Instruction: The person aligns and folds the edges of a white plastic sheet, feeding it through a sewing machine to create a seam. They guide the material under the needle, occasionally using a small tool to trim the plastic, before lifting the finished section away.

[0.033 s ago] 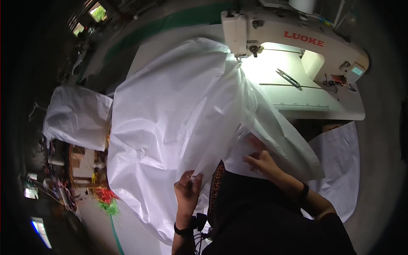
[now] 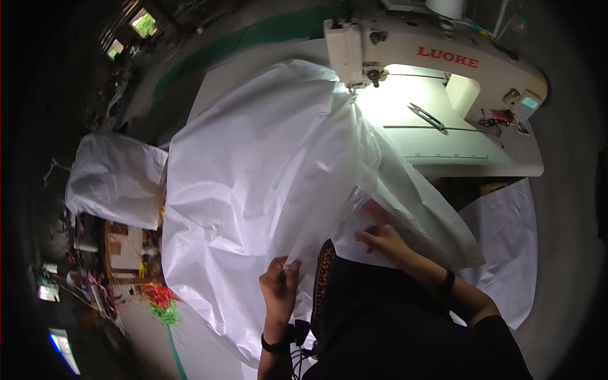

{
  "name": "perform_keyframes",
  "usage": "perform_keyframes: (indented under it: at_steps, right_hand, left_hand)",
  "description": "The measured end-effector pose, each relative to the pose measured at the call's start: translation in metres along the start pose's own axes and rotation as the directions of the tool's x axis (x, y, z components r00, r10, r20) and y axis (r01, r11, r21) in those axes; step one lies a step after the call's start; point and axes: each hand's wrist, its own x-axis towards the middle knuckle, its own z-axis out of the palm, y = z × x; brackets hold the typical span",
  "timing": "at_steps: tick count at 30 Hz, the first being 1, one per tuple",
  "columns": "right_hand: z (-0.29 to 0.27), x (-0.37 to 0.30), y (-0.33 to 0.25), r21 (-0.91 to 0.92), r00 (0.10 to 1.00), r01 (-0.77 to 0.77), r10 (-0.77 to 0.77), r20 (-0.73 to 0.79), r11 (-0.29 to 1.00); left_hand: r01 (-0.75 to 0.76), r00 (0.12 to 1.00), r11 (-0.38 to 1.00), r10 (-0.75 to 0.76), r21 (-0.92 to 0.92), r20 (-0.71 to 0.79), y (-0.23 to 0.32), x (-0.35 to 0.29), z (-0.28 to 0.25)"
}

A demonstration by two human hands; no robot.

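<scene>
A large white, thin, crinkly sheet (image 2: 221, 164) spreads across the table, bunching to a point beneath the needle and presser foot of a white sewing machine (image 2: 345, 57). My left hand (image 2: 280, 282) is closed on the sheet's near edge, pinching it between thumb and fingers. To its right, my right hand (image 2: 383, 244) is at a loose flap of the same sheet, thumb held apart. Its other fingers stretch forward and show only as a reddish blur through the thin material. I cannot make out any firm grip there.
Thread snips (image 2: 427, 118) lie on the lit machine bed (image 2: 405, 136), right of the needle. More white material (image 2: 505, 247) hangs at the right. A white bundle (image 2: 117, 177) sits at the left, above red and green strands (image 2: 161, 301).
My right hand has shifted slightly left and its fingers look more blurred. The left hand keeps its pinch. The whole view has moved very slightly.
</scene>
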Motion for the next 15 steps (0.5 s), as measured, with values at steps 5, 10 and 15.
perform_keyframes:
  at_steps: [5, 10, 15]
  right_hand:
    - [0.019, -0.023, -0.006, 0.127, 0.946, 0.214, -0.238, 0.221, 0.968]
    - [-0.001, -0.029, -0.016, -0.060, 0.879, 0.454, -0.458, -0.136, 0.889]
    - [0.010, -0.004, -0.030, 0.128, 0.918, 0.269, -0.295, 0.265, 0.954]
  left_hand:
    - [-0.084, 0.986, 0.995, 0.090, 0.045, -0.139, 0.013, 0.013, -0.006]
    - [0.013, 0.992, 1.000, -0.013, 0.001, -0.123, 0.019, 0.007, -0.004]
    - [-0.065, 0.993, 0.991, 0.053, -0.118, -0.101, 0.031, 0.010, -0.007]
